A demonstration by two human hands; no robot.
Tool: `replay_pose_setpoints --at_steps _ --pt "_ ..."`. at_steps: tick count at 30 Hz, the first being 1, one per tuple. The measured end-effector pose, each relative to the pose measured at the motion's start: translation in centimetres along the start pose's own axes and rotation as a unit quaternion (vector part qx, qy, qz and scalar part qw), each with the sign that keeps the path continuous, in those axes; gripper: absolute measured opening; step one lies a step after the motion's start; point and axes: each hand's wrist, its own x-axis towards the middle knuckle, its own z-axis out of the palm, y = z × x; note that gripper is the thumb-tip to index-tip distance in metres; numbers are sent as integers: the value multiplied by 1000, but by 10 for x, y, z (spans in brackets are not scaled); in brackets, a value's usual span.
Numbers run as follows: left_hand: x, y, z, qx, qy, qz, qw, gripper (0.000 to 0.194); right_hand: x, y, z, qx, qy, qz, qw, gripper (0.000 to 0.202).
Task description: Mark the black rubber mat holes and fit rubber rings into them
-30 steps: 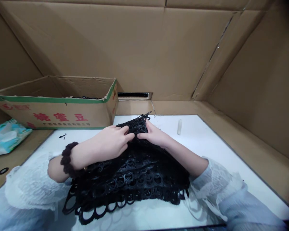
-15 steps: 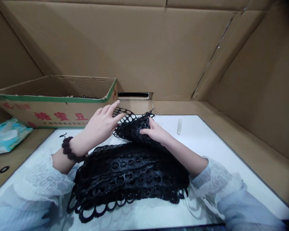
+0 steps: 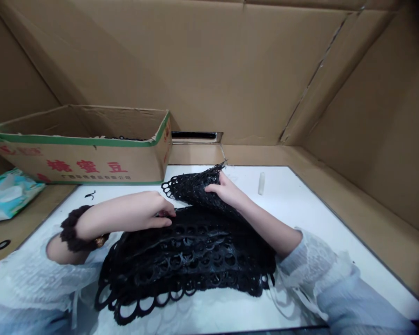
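Observation:
A thick pile of black perforated sheets (image 3: 195, 256), patterned with round holes, lies on the white tabletop (image 3: 300, 204). At its far edge, my right hand (image 3: 225, 188) grips a folded-back bunch of the black sheets (image 3: 195, 186), thumb on top and fingers behind. My left hand (image 3: 158, 211) is at the pile's upper left edge, thumb and curled fingers bent toward the black material. Whether anything is between those fingertips is too small to tell.
A cardboard box (image 3: 91, 160) with black pieces inside stands at the back left, beside a tissue pack (image 3: 12, 195). A black ring (image 3: 3, 244) lies at left. A small translucent tube (image 3: 261, 183) is at the right. Cardboard walls surround the table.
My left hand has moved down from the far folded sheets to the pile's upper left edge, its fingers now curled. The loose far flap has folded over toward my right hand, which stays in place.

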Motion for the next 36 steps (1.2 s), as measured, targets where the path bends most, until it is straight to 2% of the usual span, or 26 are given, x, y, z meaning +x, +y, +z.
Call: replay_pose_setpoints --at_steps 9,14,16,18,20,21,24,26,27,28,29,31,33,34,36 --pt "3 3 3 49 -3 -26 998 17 -2 -3 3 -3 -15 17 1000 42" --pt "4 3 5 97 13 -36 995 23 -4 -5 2 -21 -29 14 999 49" --pt "8 4 8 173 54 -60 982 18 -8 -8 2 -29 -61 -6 998 56" --pt "15 5 11 267 115 -64 955 17 -14 -12 3 -42 -111 -31 992 74" --pt "22 6 12 342 172 -43 923 19 -21 -14 6 -78 -137 -58 986 94" --pt "25 6 12 366 195 -28 910 20 -24 -15 8 -99 -130 -81 983 97" --pt "25 7 6 386 265 -18 883 20 -24 -13 12 -107 -95 -151 978 76" --pt "17 8 0 348 311 -36 884 17 -18 -9 11 -85 -71 -131 985 66" --pt "13 9 -2 308 314 -46 897 18 -13 -6 9 -73 -55 -104 990 62" --pt "8 10 -5 258 292 -54 919 21 -9 -4 7 -65 -38 -74 994 59" --pt "3 10 -6 203 244 -59 947 26 -6 -2 5 -60 -20 -45 997 54" --pt "-4 12 -7 99 97 -56 989 35 -1 2 3 -51 -9 -14 999 46" --pt "-7 13 -6 36 -16 -55 998 44 0 4 3 -44 -12 -24 999 42" --pt "-7 14 -5 23 -39 -62 997 46 0 5 3 -40 -14 -37 998 41" --pt "-7 16 -3 22 -46 -79 996 39 0 6 4 -36 -17 -57 998 42"
